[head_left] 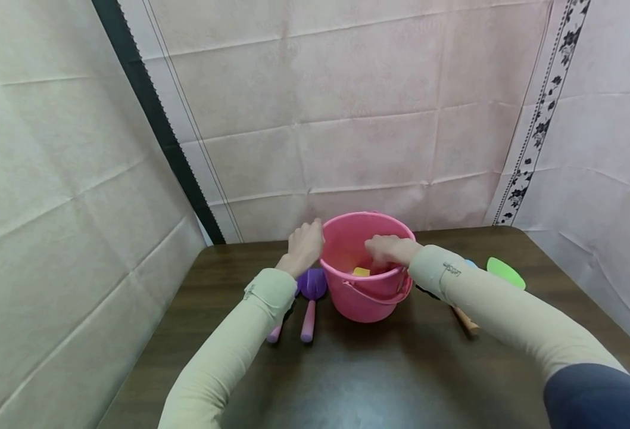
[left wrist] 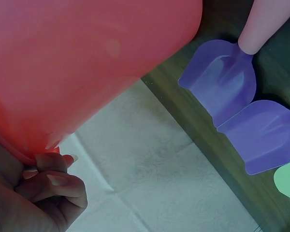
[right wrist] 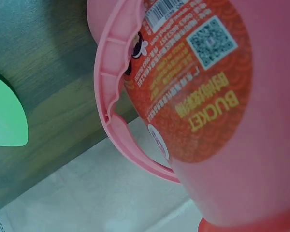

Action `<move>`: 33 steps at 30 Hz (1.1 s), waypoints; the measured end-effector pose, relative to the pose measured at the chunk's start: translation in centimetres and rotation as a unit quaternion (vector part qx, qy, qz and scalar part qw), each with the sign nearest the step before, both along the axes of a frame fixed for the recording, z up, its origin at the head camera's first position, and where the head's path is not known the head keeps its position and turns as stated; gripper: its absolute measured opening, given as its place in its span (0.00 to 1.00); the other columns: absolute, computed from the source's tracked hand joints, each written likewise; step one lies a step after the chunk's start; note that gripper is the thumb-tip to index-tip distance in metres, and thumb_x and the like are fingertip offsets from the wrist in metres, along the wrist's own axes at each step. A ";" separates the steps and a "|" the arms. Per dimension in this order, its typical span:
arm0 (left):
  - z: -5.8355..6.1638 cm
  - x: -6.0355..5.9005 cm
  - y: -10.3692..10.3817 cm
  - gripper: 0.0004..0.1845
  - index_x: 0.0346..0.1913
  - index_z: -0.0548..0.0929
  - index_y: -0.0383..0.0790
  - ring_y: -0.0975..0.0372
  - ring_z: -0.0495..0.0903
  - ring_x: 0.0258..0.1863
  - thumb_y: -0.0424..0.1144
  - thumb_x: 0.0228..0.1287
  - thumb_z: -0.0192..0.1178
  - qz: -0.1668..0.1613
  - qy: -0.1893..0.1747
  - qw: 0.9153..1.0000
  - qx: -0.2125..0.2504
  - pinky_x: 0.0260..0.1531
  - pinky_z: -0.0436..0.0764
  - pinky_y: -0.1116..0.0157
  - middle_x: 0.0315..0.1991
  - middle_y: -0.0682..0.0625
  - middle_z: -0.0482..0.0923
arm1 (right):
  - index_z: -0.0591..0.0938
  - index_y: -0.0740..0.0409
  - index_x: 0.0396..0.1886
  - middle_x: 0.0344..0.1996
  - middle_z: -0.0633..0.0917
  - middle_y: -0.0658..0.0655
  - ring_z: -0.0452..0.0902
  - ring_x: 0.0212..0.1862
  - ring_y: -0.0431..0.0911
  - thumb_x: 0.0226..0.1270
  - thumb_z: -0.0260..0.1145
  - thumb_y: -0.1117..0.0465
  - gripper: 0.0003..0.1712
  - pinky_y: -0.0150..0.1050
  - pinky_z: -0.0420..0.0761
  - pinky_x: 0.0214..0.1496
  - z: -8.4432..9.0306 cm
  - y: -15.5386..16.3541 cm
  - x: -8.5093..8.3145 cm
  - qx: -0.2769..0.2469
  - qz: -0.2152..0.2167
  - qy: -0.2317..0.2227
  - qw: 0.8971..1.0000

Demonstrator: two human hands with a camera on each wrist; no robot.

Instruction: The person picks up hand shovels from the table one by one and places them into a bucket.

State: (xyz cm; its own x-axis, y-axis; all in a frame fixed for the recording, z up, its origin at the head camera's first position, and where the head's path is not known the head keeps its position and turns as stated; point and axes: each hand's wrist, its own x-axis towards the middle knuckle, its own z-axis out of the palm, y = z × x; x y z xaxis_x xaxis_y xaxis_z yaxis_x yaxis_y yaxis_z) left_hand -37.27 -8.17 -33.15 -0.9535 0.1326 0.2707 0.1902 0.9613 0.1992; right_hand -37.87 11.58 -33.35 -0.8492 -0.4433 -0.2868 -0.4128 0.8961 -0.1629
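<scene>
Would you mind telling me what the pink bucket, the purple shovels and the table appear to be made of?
The pink bucket looks like moulded plastic: glossy wall, ribbed rim, printed sticker on its side. The purple shovels seem to be smooth plastic too, with thin, evenly coloured blades. The table shows dark wood grain, though whether solid wood or laminate cannot be told.

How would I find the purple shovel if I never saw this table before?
Start at the pink bucket in the middle of the dark table. Look just to its left, beside the left hand resting on the rim: the purple shovel lies flat there. Its scoop is purple and its handle pale pink, unlike the green piece on the bucket's other side.
</scene>
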 end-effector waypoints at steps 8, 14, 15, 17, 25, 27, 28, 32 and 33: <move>0.1 -0.1 0.1 0.05 0.43 0.76 0.40 0.47 0.84 0.38 0.34 0.68 0.51 0.004 0.000 1.000 -0.004 0.37 0.81 0.52 0.36 0.42 0.83 | 0.72 0.54 0.17 0.14 0.70 0.48 0.63 0.21 0.40 0.61 0.68 0.58 0.17 0.34 0.65 0.24 1.6 1.0 0.0 -0.064 0.043 0.194 0.978; 0.1 0.1 0.0 0.06 0.44 0.76 0.40 0.47 0.84 0.39 0.34 0.67 0.52 0.004 0.006 1.000 -0.007 0.39 0.81 0.52 0.37 0.42 0.83 | 0.65 0.50 0.11 0.11 0.63 0.46 0.59 0.17 0.39 0.68 0.59 0.59 0.24 0.34 0.59 0.19 2.8 2.6 0.5 -0.156 0.025 0.289 0.944; 0.1 0.1 0.0 0.06 0.44 0.76 0.40 0.47 0.84 0.39 0.34 0.67 0.52 0.003 0.005 1.000 -0.008 0.39 0.81 0.52 0.37 0.42 0.83 | 0.66 0.51 0.11 0.11 0.64 0.46 0.60 0.17 0.40 0.69 0.57 0.59 0.23 0.34 0.60 0.19 2.9 2.9 0.7 -0.162 0.018 0.301 0.939; 0.1 0.2 0.1 0.06 0.44 0.76 0.40 0.47 0.84 0.39 0.34 0.68 0.52 0.000 0.003 1.000 -0.010 0.38 0.81 0.52 0.37 0.42 0.82 | 0.73 0.54 0.14 0.10 0.67 0.48 0.64 0.18 0.42 0.71 0.55 0.57 0.22 0.37 0.65 0.21 2.9 3.7 0.9 -0.168 0.000 0.319 0.933; -0.1 0.3 -0.1 0.07 0.46 0.76 0.40 0.47 0.84 0.40 0.35 0.67 0.53 0.005 0.006 1.000 -0.015 0.39 0.81 0.52 0.38 0.42 0.83 | 0.80 0.57 0.32 0.19 0.79 0.55 0.80 0.29 0.53 0.76 0.49 0.54 0.18 0.52 0.77 0.31 1.1 7.4 1.4 -0.185 -0.067 0.362 0.911; -0.1 0.3 0.0 0.07 0.45 0.76 0.40 0.47 0.84 0.40 0.35 0.67 0.54 0.005 0.010 1.000 -0.016 0.39 0.81 0.51 0.39 0.42 0.83 | 0.76 0.57 0.29 0.17 0.76 0.56 0.77 0.25 0.52 0.76 0.49 0.55 0.17 0.50 0.75 0.27 0.3 8.4 1.6 -0.199 -0.080 0.374 0.902; -0.1 0.3 0.0 0.07 0.45 0.76 0.40 0.47 0.84 0.40 0.35 0.67 0.54 0.006 0.011 1.000 -0.017 0.39 0.81 0.51 0.39 0.42 0.83 | 0.75 0.57 0.28 0.15 0.75 0.55 0.75 0.23 0.51 0.76 0.50 0.56 0.17 0.48 0.73 0.25 -0.1 8.9 1.8 -0.204 -0.087 0.378 0.899; -0.1 0.3 0.1 0.07 0.45 0.77 0.40 0.47 0.84 0.40 0.36 0.67 0.55 0.010 0.013 1.000 -0.022 0.39 0.81 0.51 0.39 0.42 0.83 | 0.75 0.58 0.27 0.14 0.72 0.54 0.69 0.19 0.47 0.76 0.49 0.54 0.18 0.40 0.67 0.22 -1.6 10.9 2.4 -0.214 -0.117 0.354 0.903; -0.1 0.3 0.2 0.07 0.45 0.77 0.40 0.47 0.84 0.40 0.36 0.67 0.55 0.011 0.012 1.000 -0.023 0.39 0.81 0.51 0.39 0.42 0.83 | 0.75 0.58 0.28 0.14 0.72 0.54 0.69 0.19 0.47 0.76 0.49 0.53 0.18 0.40 0.67 0.22 -2.0 11.3 2.5 -0.211 -0.125 0.344 0.906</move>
